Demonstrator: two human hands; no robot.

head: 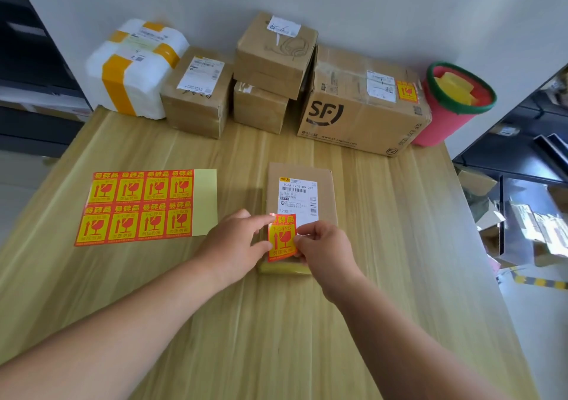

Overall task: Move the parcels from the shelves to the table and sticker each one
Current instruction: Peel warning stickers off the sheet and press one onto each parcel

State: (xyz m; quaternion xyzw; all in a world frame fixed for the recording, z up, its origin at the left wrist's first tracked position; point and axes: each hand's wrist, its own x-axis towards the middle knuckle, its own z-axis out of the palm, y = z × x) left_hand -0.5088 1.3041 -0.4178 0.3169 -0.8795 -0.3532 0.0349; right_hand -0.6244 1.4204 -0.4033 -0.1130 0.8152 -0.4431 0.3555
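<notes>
The fingers of the left hand (236, 239) and right hand (322, 246) pinch one fragile sticker (281, 239) by its side edges over the six-o'clock end of the flat parcel (276, 173), mid-worktop (276, 322). Laid unevenly, it may crease or cover the label (298, 196). Eight stickers remain on the sheet (138, 207) at nine o'clock; five other parcels (267, 70) stand at twelve.
</notes>
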